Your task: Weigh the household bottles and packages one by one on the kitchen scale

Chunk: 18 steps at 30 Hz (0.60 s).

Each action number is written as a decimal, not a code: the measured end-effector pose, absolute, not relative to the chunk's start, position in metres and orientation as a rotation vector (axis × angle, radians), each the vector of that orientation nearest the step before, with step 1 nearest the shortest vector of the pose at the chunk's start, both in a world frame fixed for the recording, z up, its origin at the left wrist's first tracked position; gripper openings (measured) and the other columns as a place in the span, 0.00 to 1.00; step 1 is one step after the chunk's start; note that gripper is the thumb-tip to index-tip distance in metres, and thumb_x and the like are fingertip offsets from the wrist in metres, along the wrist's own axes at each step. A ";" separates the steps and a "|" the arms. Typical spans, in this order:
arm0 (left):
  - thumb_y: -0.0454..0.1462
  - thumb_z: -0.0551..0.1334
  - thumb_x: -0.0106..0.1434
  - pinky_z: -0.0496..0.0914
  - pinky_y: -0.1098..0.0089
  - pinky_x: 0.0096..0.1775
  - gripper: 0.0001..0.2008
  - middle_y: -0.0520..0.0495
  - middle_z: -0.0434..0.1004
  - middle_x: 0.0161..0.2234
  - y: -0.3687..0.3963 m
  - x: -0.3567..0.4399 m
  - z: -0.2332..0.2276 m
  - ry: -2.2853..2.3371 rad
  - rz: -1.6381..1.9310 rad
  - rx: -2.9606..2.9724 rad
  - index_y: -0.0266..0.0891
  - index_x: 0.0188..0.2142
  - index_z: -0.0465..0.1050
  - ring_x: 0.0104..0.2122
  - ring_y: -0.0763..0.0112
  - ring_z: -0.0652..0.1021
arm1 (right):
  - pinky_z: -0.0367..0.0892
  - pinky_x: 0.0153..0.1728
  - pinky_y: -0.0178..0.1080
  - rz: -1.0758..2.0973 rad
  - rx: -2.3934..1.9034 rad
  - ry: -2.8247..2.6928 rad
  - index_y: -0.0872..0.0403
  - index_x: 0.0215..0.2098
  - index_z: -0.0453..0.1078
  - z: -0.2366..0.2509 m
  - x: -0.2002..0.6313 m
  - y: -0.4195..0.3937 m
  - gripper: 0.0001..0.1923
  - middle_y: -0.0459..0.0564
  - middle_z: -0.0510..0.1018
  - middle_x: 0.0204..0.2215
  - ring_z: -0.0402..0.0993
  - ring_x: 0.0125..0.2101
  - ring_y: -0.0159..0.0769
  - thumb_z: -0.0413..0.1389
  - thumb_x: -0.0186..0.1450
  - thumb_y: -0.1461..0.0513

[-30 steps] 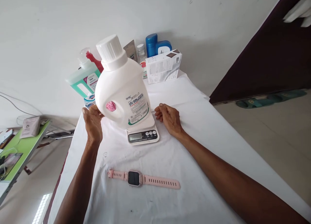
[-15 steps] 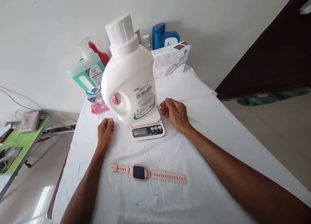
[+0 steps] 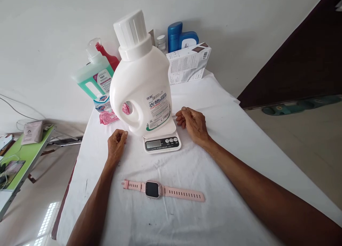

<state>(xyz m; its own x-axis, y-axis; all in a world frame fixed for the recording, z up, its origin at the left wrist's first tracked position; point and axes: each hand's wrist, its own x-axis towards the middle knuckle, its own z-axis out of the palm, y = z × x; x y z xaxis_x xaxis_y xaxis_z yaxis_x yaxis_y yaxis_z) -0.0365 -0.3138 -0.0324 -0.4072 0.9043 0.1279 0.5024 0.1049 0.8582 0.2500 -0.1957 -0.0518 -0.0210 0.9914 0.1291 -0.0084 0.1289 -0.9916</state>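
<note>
Watch (image 3: 152, 189), pink-strapped and dark-screened, lies nearest. Beyond it, the left hand (image 3: 117, 142) and right hand (image 3: 192, 124) are loosely closed, fingers curled inward, palms hidden. Between them and reaching farther back, the white jug (image 3: 141, 93) stands on a scale (image 3: 162, 143), covering most of its plate; the readout is illegible. Behind, the jug partly hides a pink packet (image 3: 108, 117); a white box (image 3: 189, 63) covers a blue bottle's (image 3: 175, 36) lower part.
</note>
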 end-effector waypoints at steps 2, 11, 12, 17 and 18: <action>0.50 0.64 0.66 0.62 0.69 0.31 0.16 0.55 0.66 0.24 -0.314 -0.036 -0.032 1.959 1.232 1.376 0.41 0.31 0.69 0.25 0.73 0.67 | 0.66 0.23 0.35 1.137 -1.099 -1.274 0.53 0.29 0.74 -0.051 0.250 -0.196 0.35 0.48 0.76 0.23 0.72 0.22 0.32 0.54 0.66 0.31; 0.54 0.62 0.68 0.64 0.70 0.31 0.20 0.53 0.69 0.24 -0.314 -0.037 -0.034 1.966 1.253 1.402 0.40 0.31 0.70 0.25 0.72 0.69 | 0.66 0.23 0.35 1.146 -1.092 -1.271 0.54 0.29 0.73 -0.052 0.250 -0.195 0.36 0.48 0.76 0.23 0.72 0.22 0.32 0.54 0.65 0.30; 0.55 0.61 0.69 0.64 0.69 0.31 0.22 0.52 0.70 0.25 -0.314 -0.038 -0.035 1.946 1.283 1.393 0.39 0.32 0.71 0.25 0.72 0.70 | 0.66 0.23 0.35 1.147 -1.088 -1.268 0.54 0.29 0.73 -0.053 0.250 -0.195 0.36 0.48 0.76 0.23 0.72 0.22 0.32 0.54 0.65 0.30; 0.63 0.55 0.70 0.71 0.68 0.34 0.30 0.46 0.76 0.35 -0.311 -0.035 -0.020 1.743 1.594 1.321 0.39 0.42 0.75 0.33 0.67 0.77 | 0.65 0.23 0.35 1.180 -1.071 -1.232 0.53 0.29 0.73 -0.052 0.249 -0.194 0.36 0.48 0.75 0.23 0.71 0.22 0.32 0.53 0.65 0.30; 0.64 0.55 0.69 0.72 0.67 0.37 0.31 0.45 0.77 0.37 -0.309 -0.032 -0.012 1.693 1.675 1.338 0.40 0.43 0.75 0.36 0.66 0.78 | 0.65 0.22 0.35 1.188 -1.066 -1.225 0.53 0.29 0.73 -0.052 0.250 -0.194 0.36 0.48 0.75 0.23 0.71 0.22 0.32 0.53 0.65 0.30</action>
<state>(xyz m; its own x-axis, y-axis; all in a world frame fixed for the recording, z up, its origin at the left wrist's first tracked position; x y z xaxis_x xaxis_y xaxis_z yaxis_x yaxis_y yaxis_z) -0.0318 -0.3089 -0.0120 -0.4577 0.8261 0.3288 0.3377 -0.1806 0.9238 0.2496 -0.1942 -0.0515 -0.0265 0.9943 0.1035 -0.0735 0.1014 -0.9921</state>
